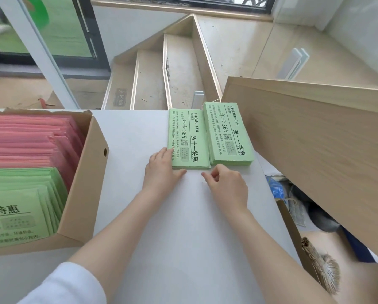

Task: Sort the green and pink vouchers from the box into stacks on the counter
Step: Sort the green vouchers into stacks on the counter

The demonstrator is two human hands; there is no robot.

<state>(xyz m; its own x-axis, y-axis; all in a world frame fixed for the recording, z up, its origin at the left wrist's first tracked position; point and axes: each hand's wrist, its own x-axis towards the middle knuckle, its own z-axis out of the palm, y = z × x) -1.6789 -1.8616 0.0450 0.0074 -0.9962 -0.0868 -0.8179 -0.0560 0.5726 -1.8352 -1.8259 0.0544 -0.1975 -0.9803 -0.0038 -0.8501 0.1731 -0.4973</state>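
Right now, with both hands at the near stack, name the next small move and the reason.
Probably square up the left green stack: the left hand touches its near left corner, the right hand hovers just short of its edge, holding nothing. Then reach back to the box, where pink vouchers wait unsorted.

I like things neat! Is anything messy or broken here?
A little. The brown cardboard box has a torn, ragged top rim at the back. The pink paper vouchers inside it lie fanned and uneven. The two green voucher stacks on the white counter look tidy.
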